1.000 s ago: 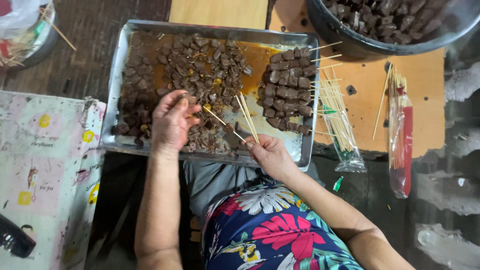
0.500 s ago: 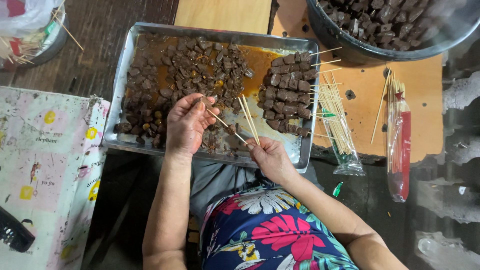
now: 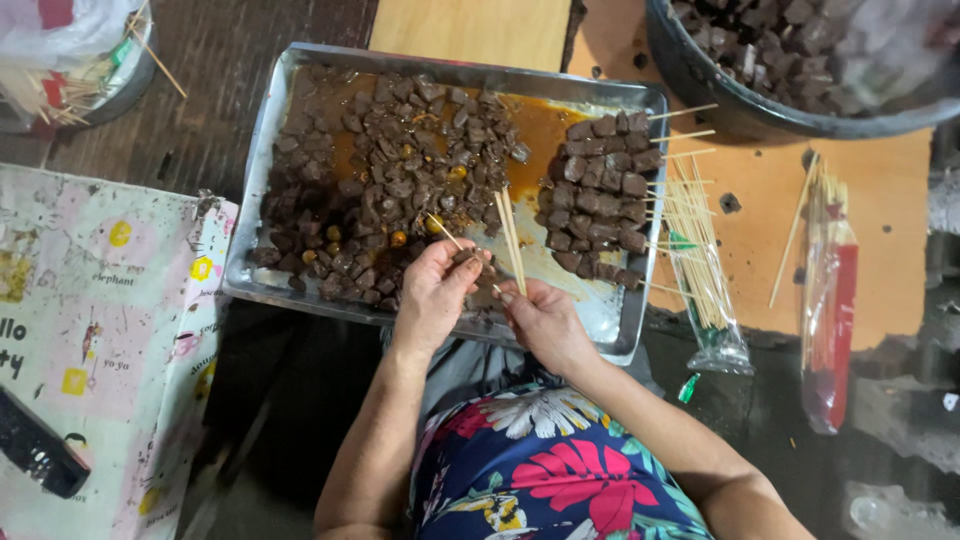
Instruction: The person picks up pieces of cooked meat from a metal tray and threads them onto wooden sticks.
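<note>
Over the metal tray (image 3: 262, 140), left hand (image 3: 437, 290) hides its meat piece.

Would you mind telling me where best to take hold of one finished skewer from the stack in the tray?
Probably by its bare stick end, coming from the right: the skewer stack lies with meat inside the tray and the clean tips poking over the right rim.

Right of the metal tray (image 3: 262, 140): clear skewer bag (image 3: 712, 310), long red-and-clear skewer packet (image 3: 829, 310)
</note>
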